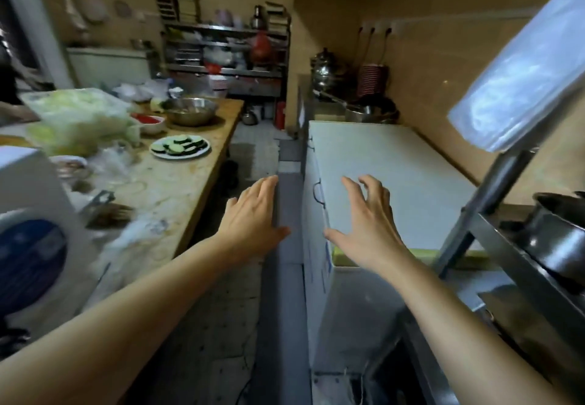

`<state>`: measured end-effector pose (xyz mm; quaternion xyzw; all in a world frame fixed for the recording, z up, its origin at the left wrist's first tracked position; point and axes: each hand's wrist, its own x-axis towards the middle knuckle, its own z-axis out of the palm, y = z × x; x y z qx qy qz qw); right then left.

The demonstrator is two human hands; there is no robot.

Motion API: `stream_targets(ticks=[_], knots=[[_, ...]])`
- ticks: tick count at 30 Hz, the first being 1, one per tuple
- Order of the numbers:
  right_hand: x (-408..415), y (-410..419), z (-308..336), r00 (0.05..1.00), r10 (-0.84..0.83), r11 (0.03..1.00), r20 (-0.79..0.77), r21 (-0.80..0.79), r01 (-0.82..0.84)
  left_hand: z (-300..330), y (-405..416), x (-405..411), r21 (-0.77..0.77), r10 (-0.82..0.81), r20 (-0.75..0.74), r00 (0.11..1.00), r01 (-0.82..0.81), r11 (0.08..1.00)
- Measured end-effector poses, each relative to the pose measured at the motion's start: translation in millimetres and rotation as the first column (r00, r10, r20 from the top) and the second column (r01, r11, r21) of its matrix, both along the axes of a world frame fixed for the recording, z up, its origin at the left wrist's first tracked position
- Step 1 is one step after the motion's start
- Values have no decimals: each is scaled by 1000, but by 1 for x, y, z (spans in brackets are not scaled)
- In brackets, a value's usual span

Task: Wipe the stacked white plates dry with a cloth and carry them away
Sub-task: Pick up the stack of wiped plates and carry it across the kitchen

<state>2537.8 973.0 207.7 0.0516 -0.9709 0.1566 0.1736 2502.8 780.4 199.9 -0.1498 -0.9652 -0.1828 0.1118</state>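
Both my hands are stretched out in front of me and hold nothing. My left hand (253, 214) hangs over the narrow aisle with its fingers straight and together. My right hand (367, 221) hovers above the near corner of a white chest freezer (395, 176), fingers spread and slightly bent. No stack of white plates and no cloth shows anywhere in the head view. The only white plate (180, 147) in sight carries sliced cucumber on the wooden table (177, 195) to the left.
The wooden table also bears a steel bowl (191, 110), bagged cabbage (79, 119) and a white appliance (34, 233) at its near end. A metal rack with a pot (557, 233) stands at right. Shelves (228, 53) fill the back wall. A person's arm (22, 72) shows at far left.
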Motion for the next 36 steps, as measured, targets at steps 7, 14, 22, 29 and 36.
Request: stream_targets(ticks=[7,14,22,29,36], knots=[[-70,-27,-16,992,121,992,23,-35,-120,-12,-27,-49,27,105,94,990,-108,994],[-185,-62,-26,987,153,987,49,-62,-150,-31,-60,-167,83,156,58,986,-160,984],[-343,-100,-17,992,111,992,64,-69,-107,-23,-105,-337,107,125,83,989,-134,985],[-474,-103,-34,992,86,994,87,-70,-80,-36,-114,-458,120,76,95,993,-87,989],[-649,-82,-50,987,129,989,91,-90,-121,-50,-98,-615,107,150,102,983,-161,981]])
